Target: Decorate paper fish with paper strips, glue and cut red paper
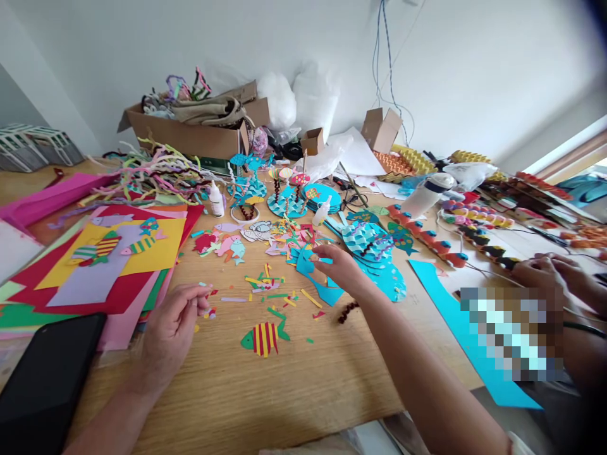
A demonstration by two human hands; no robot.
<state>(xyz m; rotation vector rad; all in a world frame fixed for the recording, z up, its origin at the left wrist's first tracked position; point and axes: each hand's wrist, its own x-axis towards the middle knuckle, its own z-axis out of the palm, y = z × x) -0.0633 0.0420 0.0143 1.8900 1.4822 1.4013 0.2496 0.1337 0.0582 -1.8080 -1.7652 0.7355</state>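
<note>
My left hand rests over the table at the left with its fingers curled together. Tiny paper scraps lie by its fingertips, and whether it pinches one is hidden. My right hand reaches out with fingers stretched and a gap to the thumb, above a cut piece of blue paper. Between the two hands lies a paper fish with a green head and tail and red and yellow stripes. Narrow paper strips are scattered beyond it. A dark brown fuzzy stem sits beneath my right wrist.
Stacked coloured paper with finished fish and a black phone occupy the left. Glue bottles, blue wavy discs and a cardboard box stand farther back. At the right, another person's hands work beside a blue strip.
</note>
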